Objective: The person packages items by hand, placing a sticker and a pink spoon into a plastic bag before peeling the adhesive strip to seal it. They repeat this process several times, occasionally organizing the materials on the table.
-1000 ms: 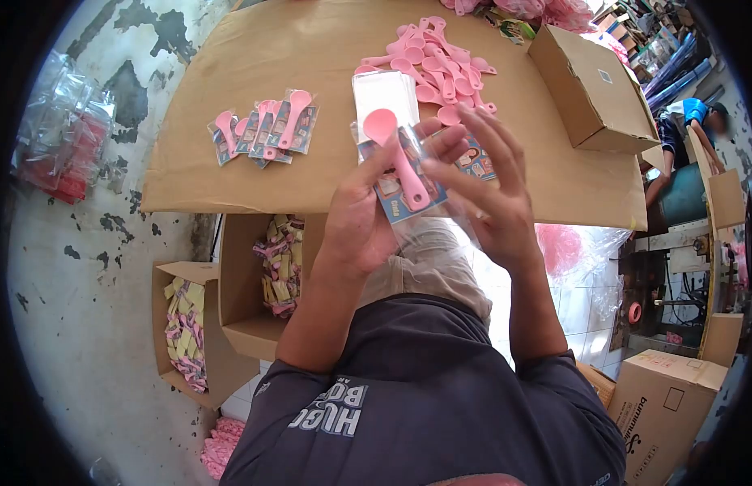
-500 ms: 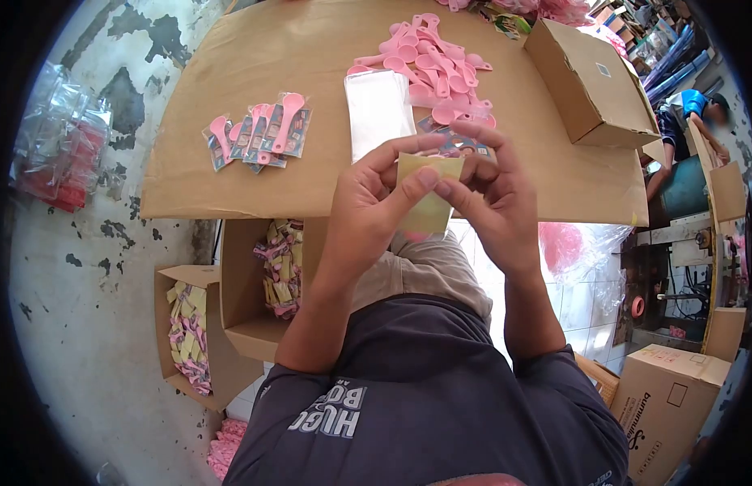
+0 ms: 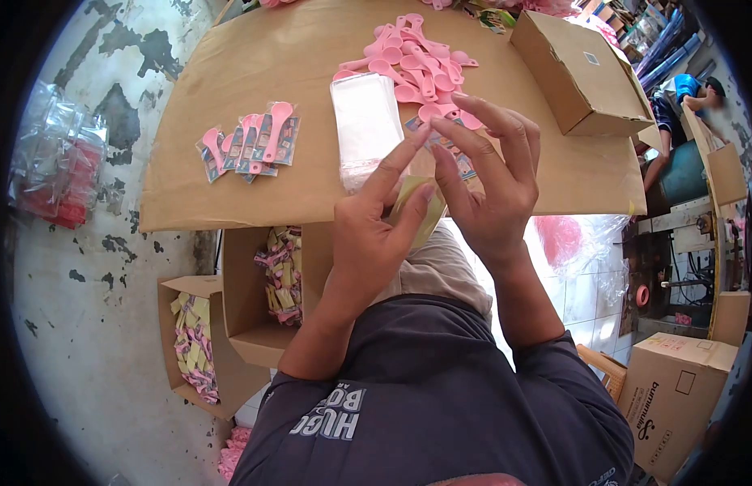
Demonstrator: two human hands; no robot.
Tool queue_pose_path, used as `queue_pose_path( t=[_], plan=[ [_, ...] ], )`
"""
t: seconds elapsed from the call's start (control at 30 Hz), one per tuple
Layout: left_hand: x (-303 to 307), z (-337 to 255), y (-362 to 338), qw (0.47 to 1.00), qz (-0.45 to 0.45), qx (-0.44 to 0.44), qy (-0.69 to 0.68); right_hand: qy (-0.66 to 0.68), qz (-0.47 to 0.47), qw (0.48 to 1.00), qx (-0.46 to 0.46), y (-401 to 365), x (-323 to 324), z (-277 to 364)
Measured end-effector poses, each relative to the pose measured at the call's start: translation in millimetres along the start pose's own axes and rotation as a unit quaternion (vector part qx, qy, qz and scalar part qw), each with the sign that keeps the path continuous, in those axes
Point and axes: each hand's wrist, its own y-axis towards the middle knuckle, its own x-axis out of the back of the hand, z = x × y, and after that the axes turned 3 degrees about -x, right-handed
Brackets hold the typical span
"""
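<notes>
My left hand [image 3: 372,231] pinches a yellow-backed card packet [image 3: 425,215] between thumb and fingers, over the table's near edge. Much of the packet is hidden by that hand, so its contents do not show. My right hand [image 3: 497,170] is just right of it, fingers spread, the fingertips close to my left index finger. A stack of clear plastic bags [image 3: 364,117] lies just beyond my left hand. Partly behind my right hand are printed cards [image 3: 461,162]. Farther back is a heap of pink measuring spoons [image 3: 420,61].
Several bagged spoons with cards [image 3: 259,144] lie at the table's left. A cardboard box [image 3: 582,73] stands at the right. Below the table, open boxes hold finished-looking packets [image 3: 284,275] and more packets [image 3: 195,344]. Another person [image 3: 675,113] is at the far right.
My right hand has released the yellow-backed packet and its fingers have spread. The packet has tilted and dropped slightly in my left hand. The view has shifted a little.
</notes>
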Motion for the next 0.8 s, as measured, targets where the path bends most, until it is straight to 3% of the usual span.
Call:
queue_pose_path(
  t=[0.3, 0.37, 0.47, 0.5, 0.53, 0.57, 0.6, 0.67, 0.7, 0.77, 0.8],
  plan=[
    [7, -3, -3, 0.993, 0.030, -0.067, 0.094, 0.045, -0.022, 0.999, 0.013, 3, -5, -1],
    [10, -2, -3, 0.992, 0.036, -0.070, 0.101, 0.097, -0.026, 0.992, -0.078, 4, -3, 4],
    [12, 2, -4, 0.996, 0.058, -0.015, 0.058, 0.043, -0.082, 0.994, -0.060, 13, 6, -13],
    [11, 2, -5, 0.998, 0.035, 0.025, -0.042, 0.044, -0.080, 0.994, -0.059, 16, 8, -17],
    [10, 2, -5, 0.988, 0.012, 0.065, -0.142, 0.216, -0.144, 0.953, -0.154, 18, 9, -21],
    [12, 2, -5, 0.988, 0.011, 0.066, -0.142, 0.377, -0.200, 0.871, -0.242, 19, 12, -24],
    [16, 1, -4, 0.983, 0.006, 0.088, -0.164, 0.377, -0.199, 0.871, -0.243, 17, 16, -28],
    [18, 1, -2, 0.977, 0.003, 0.110, -0.185, 0.475, -0.223, 0.809, -0.266, 12, 26, -34],
    [18, 1, -1, 0.974, -0.004, 0.111, -0.196, 0.475, -0.224, 0.809, -0.266, 7, 29, -36],
    [17, 3, 1, 0.972, -0.011, 0.114, -0.207, 0.545, -0.077, 0.798, -0.246, -6, 35, -36],
    [16, 5, 1, 0.972, -0.023, 0.102, -0.210, 0.504, -0.065, 0.814, -0.280, -9, 31, -28]
  ],
)
